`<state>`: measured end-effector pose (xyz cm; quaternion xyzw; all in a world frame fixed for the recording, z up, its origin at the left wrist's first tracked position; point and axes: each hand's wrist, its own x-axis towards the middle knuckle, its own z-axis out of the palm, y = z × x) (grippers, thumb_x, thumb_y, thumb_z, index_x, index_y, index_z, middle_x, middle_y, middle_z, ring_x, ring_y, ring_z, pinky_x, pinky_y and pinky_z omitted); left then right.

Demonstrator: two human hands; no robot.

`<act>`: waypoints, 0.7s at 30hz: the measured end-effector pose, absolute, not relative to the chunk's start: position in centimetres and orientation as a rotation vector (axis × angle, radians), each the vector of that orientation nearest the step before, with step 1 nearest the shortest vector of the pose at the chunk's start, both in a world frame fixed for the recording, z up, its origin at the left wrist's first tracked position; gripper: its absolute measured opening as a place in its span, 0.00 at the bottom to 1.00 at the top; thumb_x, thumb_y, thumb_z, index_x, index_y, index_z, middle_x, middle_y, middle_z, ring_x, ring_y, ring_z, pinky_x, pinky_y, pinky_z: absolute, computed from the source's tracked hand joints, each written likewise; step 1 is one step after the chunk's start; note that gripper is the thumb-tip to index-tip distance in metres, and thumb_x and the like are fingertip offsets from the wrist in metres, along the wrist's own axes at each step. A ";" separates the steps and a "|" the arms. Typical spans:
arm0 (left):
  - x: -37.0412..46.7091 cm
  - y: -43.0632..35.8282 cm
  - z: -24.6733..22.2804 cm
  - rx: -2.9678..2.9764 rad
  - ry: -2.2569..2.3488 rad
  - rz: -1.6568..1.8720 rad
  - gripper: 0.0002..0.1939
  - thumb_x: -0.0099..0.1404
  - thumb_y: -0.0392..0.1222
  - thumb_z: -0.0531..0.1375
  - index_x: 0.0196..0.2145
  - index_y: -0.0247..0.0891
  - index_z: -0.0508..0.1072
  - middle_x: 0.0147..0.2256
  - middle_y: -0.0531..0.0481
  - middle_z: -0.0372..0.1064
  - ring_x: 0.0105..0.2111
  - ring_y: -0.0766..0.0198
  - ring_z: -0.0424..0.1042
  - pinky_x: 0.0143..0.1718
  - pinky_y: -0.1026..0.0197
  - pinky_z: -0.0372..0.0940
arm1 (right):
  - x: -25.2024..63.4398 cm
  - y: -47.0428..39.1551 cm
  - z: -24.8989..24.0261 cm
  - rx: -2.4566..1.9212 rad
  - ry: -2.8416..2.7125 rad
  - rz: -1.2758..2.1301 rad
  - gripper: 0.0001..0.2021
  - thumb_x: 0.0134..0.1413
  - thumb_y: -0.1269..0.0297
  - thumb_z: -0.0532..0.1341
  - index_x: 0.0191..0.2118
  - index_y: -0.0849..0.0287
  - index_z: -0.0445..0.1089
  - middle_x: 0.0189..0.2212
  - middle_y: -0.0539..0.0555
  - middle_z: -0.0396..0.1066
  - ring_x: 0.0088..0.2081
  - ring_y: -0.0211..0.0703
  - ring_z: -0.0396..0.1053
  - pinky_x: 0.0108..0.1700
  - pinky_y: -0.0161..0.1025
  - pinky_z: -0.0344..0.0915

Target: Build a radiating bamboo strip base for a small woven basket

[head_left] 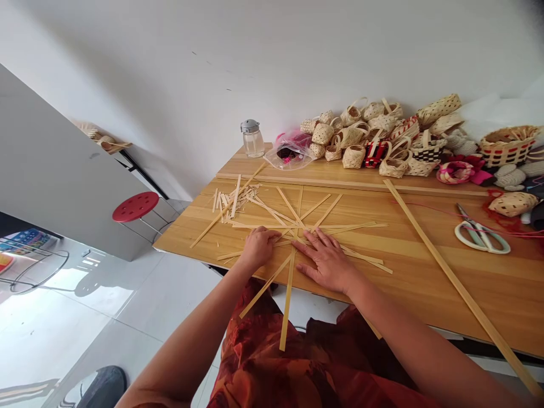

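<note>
Thin bamboo strips (300, 198) lie crossed over one another in a star shape near the table's front edge, several ends hanging over it. My left hand (258, 249) is at the left of the crossing, fingers curled and pinched on a bamboo strip; the fingertips are partly hidden. On the right side of the crossing, my right hand (327, 263) lies flat with its fingers spread, pressing on the strips.
Cut scraps (238, 198) are heaped at the left. A long strip (450, 275) and scissors (482, 235) lie to the right. Small woven baskets (352, 156), a plastic bag (291, 153) and a glass bottle (253, 140) line the wall. A red stool (136, 207) stands left.
</note>
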<state>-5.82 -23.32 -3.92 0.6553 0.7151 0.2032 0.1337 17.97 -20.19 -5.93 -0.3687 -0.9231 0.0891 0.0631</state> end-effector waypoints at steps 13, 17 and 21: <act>-5.1 -22.2 -4.8 1.943 2.073 0.653 0.19 0.64 0.32 0.57 0.50 0.42 0.80 0.39 0.47 0.77 0.43 0.57 0.74 0.51 0.60 0.64 | 17.9 -20.4 -5.6 -1.141 -2.802 0.272 0.33 0.64 0.35 0.47 0.71 0.38 0.52 0.73 0.54 0.44 0.73 0.64 0.36 0.68 0.64 0.43; -4.8 -22.1 -5.1 1.967 2.087 0.637 0.18 0.65 0.33 0.57 0.49 0.43 0.81 0.42 0.46 0.77 0.45 0.57 0.73 0.51 0.60 0.64 | 17.8 -20.4 -5.7 -1.135 -2.794 0.250 0.33 0.64 0.35 0.48 0.71 0.37 0.52 0.73 0.54 0.45 0.73 0.64 0.37 0.68 0.64 0.44; -4.8 -22.1 -5.0 1.992 2.075 0.611 0.18 0.66 0.33 0.57 0.49 0.43 0.81 0.41 0.45 0.77 0.45 0.56 0.73 0.50 0.59 0.64 | 17.9 -20.4 -5.7 -1.133 -2.797 0.234 0.32 0.64 0.35 0.48 0.70 0.37 0.52 0.73 0.53 0.45 0.73 0.64 0.38 0.68 0.65 0.45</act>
